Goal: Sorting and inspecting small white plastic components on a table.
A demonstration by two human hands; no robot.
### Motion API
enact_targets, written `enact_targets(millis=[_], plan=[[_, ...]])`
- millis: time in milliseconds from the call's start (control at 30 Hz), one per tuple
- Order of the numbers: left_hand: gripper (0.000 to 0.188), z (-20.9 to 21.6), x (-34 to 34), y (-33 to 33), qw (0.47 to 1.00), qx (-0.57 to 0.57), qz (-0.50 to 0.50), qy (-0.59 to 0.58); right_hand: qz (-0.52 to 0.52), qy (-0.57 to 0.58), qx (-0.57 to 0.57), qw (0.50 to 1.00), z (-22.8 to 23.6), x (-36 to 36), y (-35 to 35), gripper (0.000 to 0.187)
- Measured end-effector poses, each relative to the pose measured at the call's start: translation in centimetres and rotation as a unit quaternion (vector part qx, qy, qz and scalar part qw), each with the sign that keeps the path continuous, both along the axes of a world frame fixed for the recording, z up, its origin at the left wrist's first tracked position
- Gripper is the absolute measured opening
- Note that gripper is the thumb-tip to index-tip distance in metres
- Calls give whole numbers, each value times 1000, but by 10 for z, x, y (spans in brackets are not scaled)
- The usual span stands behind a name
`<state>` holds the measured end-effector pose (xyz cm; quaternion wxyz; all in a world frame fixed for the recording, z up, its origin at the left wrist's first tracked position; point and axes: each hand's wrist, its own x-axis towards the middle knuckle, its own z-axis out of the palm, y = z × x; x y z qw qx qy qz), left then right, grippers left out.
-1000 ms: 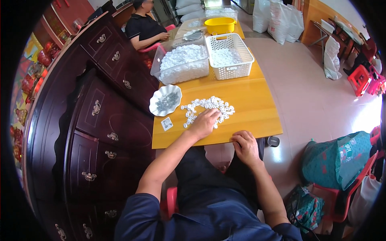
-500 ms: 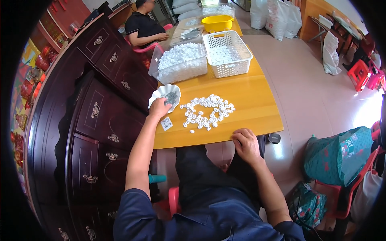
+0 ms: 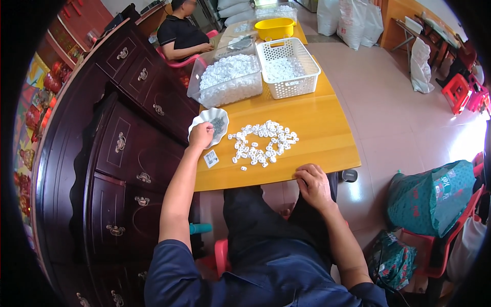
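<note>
My left hand [image 3: 201, 135] is over the near left side of a white wavy-rimmed dish [image 3: 223, 113], its fingertips pinched together above small grey pieces [image 3: 218, 124]. Whatever sits in the pinch is too small to make out. Beside the dish lies a small white printed square [image 3: 210, 158]. Many small white pieces with dark spots [image 3: 270, 134] spread in a loose ring across the tabletop, right of the dish. My right hand [image 3: 313, 185] rests at the table's near edge, fingers loosely curled, with nothing seen in them.
Beyond the dish stand a clear bin [image 3: 232, 94] and a white perforated basket [image 3: 296, 88], both holding white pieces. A yellow tub [image 3: 275, 31] is farther back. Another person [image 3: 180, 36] sits at the far left. Dark drawers [image 3: 138, 138] border the left side; a teal bag [image 3: 429, 197] is at right.
My left hand has lifted slightly from the grey pieces, and its fingers have drawn together. My right hand stays at the table edge.
</note>
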<state>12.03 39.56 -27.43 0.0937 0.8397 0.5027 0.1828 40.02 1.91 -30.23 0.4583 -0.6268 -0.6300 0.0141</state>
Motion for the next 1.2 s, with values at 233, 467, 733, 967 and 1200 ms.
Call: enact_targets(millis=[233, 467, 733, 967, 1200], plan=[[48, 20, -11, 2, 991, -81, 19, 103, -7, -1, -3, 1000, 2, 1, 0, 10], [33, -3, -5, 12, 995, -48, 10, 82, -7, -3, 6, 1000, 1, 0, 1, 12], [21, 2, -37, 35, 996, 75, 12, -43, -5, 0, -3, 1000, 3, -2, 0, 16], [21, 0, -37, 32, 986, 25, 37, 163, -9, 0, -13, 1000, 2, 0, -1, 16], [20, -2, -33, 47, 998, -48, -22, -32, -7, 2, -5, 1000, 6, -3, 1, 14]])
